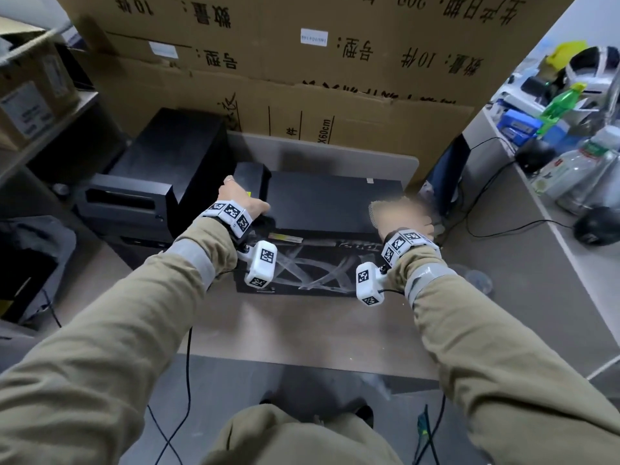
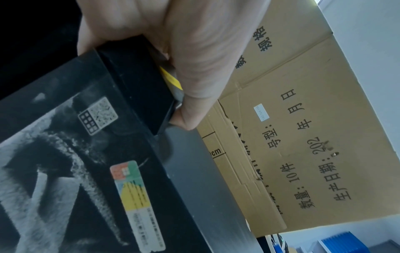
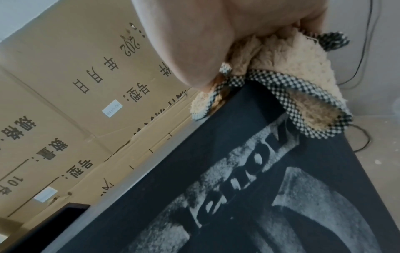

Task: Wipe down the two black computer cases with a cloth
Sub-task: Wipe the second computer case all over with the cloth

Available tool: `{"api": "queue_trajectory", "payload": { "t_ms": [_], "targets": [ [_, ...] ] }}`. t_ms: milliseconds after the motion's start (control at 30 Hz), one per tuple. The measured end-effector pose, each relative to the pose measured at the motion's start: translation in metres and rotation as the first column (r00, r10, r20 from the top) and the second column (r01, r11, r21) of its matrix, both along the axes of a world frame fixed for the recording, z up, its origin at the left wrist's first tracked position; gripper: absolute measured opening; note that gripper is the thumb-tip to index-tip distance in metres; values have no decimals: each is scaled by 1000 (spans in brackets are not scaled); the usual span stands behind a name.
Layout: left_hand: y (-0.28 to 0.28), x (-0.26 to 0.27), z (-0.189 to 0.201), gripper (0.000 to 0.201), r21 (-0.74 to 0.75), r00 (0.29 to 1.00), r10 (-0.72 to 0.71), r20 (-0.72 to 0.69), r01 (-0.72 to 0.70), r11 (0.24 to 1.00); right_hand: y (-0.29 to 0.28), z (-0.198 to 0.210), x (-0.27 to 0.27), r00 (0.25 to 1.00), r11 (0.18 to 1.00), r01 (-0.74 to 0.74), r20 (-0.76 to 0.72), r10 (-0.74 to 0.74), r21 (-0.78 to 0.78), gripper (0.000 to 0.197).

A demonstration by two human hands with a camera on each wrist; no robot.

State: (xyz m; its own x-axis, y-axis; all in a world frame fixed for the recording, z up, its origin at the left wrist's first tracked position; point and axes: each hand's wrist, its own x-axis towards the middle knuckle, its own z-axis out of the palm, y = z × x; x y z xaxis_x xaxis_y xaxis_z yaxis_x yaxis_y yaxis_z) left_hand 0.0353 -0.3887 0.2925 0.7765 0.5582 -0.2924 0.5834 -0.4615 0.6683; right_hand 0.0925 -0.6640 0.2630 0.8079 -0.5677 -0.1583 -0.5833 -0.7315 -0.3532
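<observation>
A black computer case [image 1: 328,209] lies on its side on the floor, its dusty front side streaked with wipe marks [image 1: 312,270]. My left hand [image 1: 246,204] grips the case's left end; in the left wrist view its thumb [image 2: 190,106] hooks the far edge of that end [image 2: 138,89]. My right hand [image 1: 399,216] holds a beige fluffy cloth with checked trim [image 3: 290,68] on the case's top right corner [image 3: 249,106]. A second black case [image 1: 174,146] lies to the left, behind a black drive unit [image 1: 124,199].
Tall cardboard boxes [image 1: 318,62] stand right behind the cases. A desk [image 1: 536,203] on the right carries bottles, two mice and cables. A shelf with a carton [image 1: 30,102] is at the left. Cables run over the floor near my knees.
</observation>
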Motion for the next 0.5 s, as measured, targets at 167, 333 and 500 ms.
{"api": "queue_trajectory", "payload": {
  "t_ms": [167,333,500],
  "targets": [
    [5,1,-1,101,4,997,-83,-4,83,997,3,10,-7,987,988,155,-48,-154,18,57],
    [10,2,-3,105,-11,988,-154,-6,154,988,2,3,-18,968,969,245,-60,-246,-21,47],
    [15,5,-6,110,-56,968,-244,53,247,967,3,-3,-32,994,994,109,-10,-109,-30,53]
  ]
}}
